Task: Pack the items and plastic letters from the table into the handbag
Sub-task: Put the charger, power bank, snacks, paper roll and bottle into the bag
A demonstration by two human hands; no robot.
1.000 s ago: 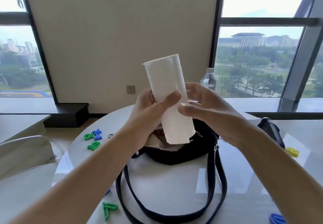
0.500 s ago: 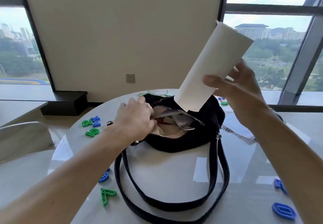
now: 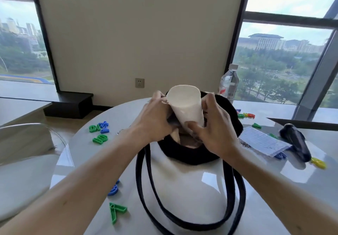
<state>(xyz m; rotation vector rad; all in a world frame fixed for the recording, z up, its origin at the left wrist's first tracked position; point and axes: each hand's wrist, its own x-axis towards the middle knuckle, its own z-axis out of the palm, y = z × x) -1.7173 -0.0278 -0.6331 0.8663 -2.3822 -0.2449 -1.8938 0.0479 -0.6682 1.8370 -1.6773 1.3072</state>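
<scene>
Handbag (image 3: 184, 154), black and soft-sided, stands near the middle of the round white table (image 3: 182, 183) with its mouth open toward the camera; its two long straps (image 3: 144, 179) loop forward across the tabletop, and their nearest bend is cut off by the lower edge of the frame; most of the bag's opening is hidden behind the two hands, so what lies inside is a blur of pale lining and cannot be made out; a white rolled paper (image 3: 186, 106) stands tilted in the mouth, its upper end open and round, its lower end out of sight inside the bag; the left hand (image 3: 155, 119) is curled around the bag's rim and the left side of the roll, fingers closed, though whether it grips paper, fabric or both cannot be told; the right hand (image 3: 214, 126) is wrapped around the right side of the roll, thumb pressed against its front, fingers behind it and hidden; green and blue plastic letters (image 3: 100, 130) lie on the left of the table, more (image 3: 117, 211) near the left forearm, and a few small ones (image 3: 246, 115) beyond the bag, too small to read; a clear water bottle (image 3: 229, 82) stands behind the bag, partly hidden by it; a printed sheet (image 3: 263, 141) and a dark folded umbrella (image 3: 296, 141) lie to the right, a yellow letter (image 3: 319, 163) just beside the umbrella.
</scene>
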